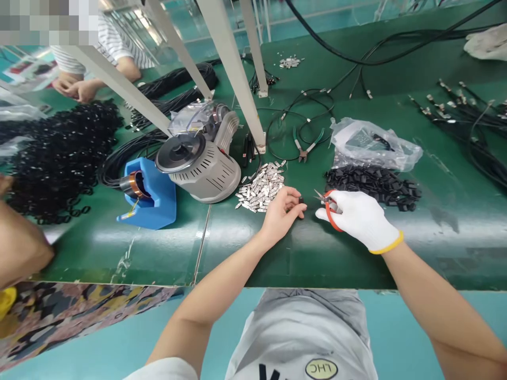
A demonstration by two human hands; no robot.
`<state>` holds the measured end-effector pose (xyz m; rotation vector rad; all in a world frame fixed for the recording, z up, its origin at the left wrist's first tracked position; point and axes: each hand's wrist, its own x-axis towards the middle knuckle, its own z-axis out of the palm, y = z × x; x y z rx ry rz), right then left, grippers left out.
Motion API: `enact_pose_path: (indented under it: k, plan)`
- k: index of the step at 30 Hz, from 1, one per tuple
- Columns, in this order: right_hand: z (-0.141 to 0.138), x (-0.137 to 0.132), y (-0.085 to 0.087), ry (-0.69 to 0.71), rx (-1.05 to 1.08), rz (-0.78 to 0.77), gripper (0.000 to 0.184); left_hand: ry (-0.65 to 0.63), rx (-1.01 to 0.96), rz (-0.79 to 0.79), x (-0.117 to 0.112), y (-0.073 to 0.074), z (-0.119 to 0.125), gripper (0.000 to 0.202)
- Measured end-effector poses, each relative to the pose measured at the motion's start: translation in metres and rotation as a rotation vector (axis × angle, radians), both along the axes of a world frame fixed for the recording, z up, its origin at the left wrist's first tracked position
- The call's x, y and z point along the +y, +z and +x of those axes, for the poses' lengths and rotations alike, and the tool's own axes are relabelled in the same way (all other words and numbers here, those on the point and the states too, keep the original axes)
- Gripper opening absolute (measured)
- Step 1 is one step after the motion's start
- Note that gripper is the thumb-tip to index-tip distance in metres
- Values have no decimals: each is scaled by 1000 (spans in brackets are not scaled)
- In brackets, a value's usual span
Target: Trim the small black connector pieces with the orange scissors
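My bare left hand [282,211] is closed in a pinch on a small black piece [301,200] just above the green table [317,258]. My right hand [362,217], in a white glove with a yellow cuff, is wrapped round red-handled pliers [328,205] whose metal tip points at the black piece. A heap of small silver metal clips [260,188] lies just left of my left hand. A pile of small black pieces [374,183] lies just behind my right hand.
A grey machine [200,161] and a blue tape dispenser [147,193] stand to the left. A plastic bag [372,142], green-handled pliers [307,148], black cables [467,121] and black rings [59,153] lie around. White frame legs [237,74] rise ahead. Another person's hands [75,87] work at far left.
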<state>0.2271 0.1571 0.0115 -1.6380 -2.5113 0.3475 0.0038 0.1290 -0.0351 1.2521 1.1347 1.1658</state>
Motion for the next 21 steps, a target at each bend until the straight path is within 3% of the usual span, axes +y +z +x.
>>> enact_pose_path:
  k: [7, 15, 21]
  plan:
    - [-5, -2, -4, 87, -91, 80, 45, 15, 56, 103, -2, -2, 1, 23]
    - [-1, -1, -4, 91, -152, 83, 47, 26, -181, -42, -3, 11, 4, 21]
    - [1, -2, -5, 102, -155, 99, 50, -7, -316, -111, 1, 7, 1, 22]
